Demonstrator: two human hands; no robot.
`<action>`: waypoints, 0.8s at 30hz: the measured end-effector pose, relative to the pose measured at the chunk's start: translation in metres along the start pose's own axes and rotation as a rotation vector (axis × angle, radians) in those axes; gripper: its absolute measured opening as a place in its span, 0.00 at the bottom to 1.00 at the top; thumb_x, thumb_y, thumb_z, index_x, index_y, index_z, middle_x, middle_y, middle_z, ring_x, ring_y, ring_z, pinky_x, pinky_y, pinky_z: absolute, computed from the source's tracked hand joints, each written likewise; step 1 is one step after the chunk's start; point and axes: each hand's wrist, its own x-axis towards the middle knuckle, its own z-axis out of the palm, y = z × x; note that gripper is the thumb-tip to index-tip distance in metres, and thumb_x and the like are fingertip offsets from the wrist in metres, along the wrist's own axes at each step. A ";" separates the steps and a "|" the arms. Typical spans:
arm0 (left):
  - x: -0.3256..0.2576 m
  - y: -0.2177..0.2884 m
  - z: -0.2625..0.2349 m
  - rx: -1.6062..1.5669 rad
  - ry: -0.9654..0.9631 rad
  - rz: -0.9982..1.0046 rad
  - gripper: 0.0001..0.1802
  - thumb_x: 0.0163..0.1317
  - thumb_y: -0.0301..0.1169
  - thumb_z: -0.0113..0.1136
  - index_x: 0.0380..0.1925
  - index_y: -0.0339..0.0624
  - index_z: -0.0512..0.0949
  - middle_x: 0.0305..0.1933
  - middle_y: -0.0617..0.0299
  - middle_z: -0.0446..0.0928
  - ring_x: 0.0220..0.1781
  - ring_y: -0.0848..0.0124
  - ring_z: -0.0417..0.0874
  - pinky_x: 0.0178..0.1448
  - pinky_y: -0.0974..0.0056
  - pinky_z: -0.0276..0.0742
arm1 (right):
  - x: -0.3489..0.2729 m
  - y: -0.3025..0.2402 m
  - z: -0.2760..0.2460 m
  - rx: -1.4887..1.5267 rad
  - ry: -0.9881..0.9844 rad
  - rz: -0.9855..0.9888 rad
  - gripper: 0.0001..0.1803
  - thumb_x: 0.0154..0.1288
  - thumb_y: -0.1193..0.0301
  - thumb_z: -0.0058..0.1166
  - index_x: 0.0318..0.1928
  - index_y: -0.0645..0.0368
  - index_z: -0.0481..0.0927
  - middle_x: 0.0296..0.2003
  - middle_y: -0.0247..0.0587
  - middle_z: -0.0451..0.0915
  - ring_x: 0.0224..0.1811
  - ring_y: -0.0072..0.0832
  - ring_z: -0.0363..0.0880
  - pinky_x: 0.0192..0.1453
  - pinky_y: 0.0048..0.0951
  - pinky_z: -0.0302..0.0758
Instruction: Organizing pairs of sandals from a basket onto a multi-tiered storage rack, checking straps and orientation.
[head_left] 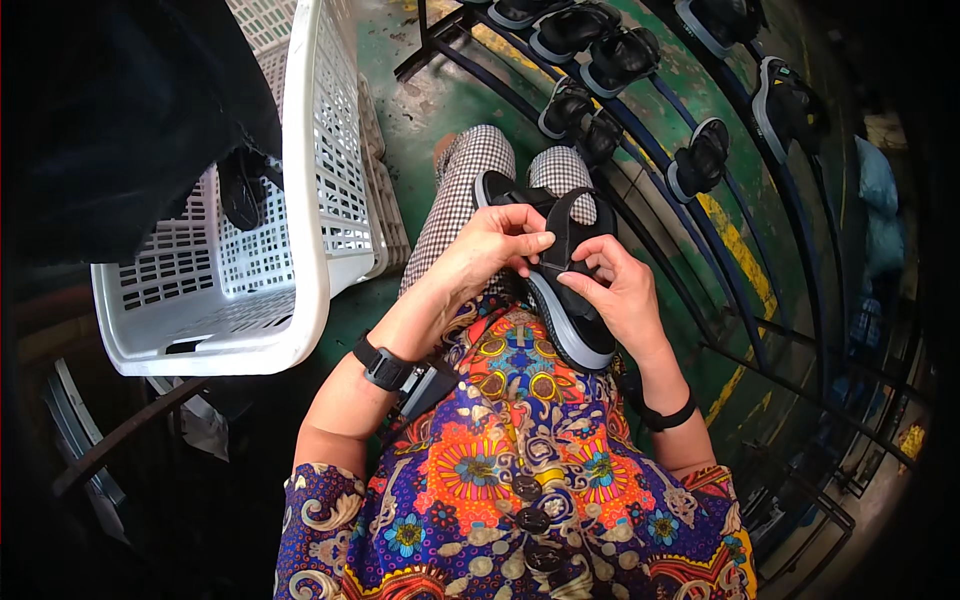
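Note:
A black sandal (578,325) with a grey midsole rests on my lap, its sole edge slanting toward me. Its black strap (562,222) stands up in a loop. My left hand (485,248) pinches this strap from the left between thumb and fingers. From the right, my right hand (628,290) has thumb and fingertips closed at the strap's lower part, beside the sandal's upper. Past my left fingers, the rounded end of a black shoe (490,188) with a grey sole edge lies over my knees; the hands partly hide how it lies.
A white perforated plastic basket (305,250) stands at my left, with black material (120,130) hanging over it. Dark metal rack rails (720,270) curve along the right, carrying several black sandals (700,160). The floor (410,110) is green with yellow lines.

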 end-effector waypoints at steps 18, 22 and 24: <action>0.011 0.011 -0.008 0.288 -0.079 -0.109 0.05 0.60 0.27 0.61 0.26 0.41 0.76 0.21 0.70 0.73 0.22 0.82 0.73 0.27 0.75 0.68 | 0.005 0.014 0.010 0.132 0.042 0.021 0.09 0.58 0.72 0.64 0.33 0.62 0.77 0.18 0.29 0.75 0.21 0.10 0.67 0.26 0.18 0.65; 0.013 0.022 -0.003 0.843 -0.034 0.063 0.06 0.58 0.26 0.60 0.25 0.38 0.75 0.19 0.66 0.74 0.21 0.79 0.75 0.25 0.72 0.71 | 0.007 0.017 0.009 0.042 0.002 0.007 0.09 0.59 0.71 0.64 0.33 0.62 0.78 0.15 0.30 0.71 0.19 0.11 0.63 0.24 0.19 0.61; 0.011 0.025 -0.004 0.587 -0.188 -0.125 0.07 0.61 0.26 0.59 0.24 0.39 0.73 0.21 0.70 0.73 0.23 0.81 0.74 0.27 0.74 0.70 | 0.008 0.021 0.010 0.073 0.004 0.009 0.09 0.59 0.71 0.63 0.33 0.62 0.78 0.15 0.29 0.71 0.19 0.11 0.63 0.24 0.19 0.61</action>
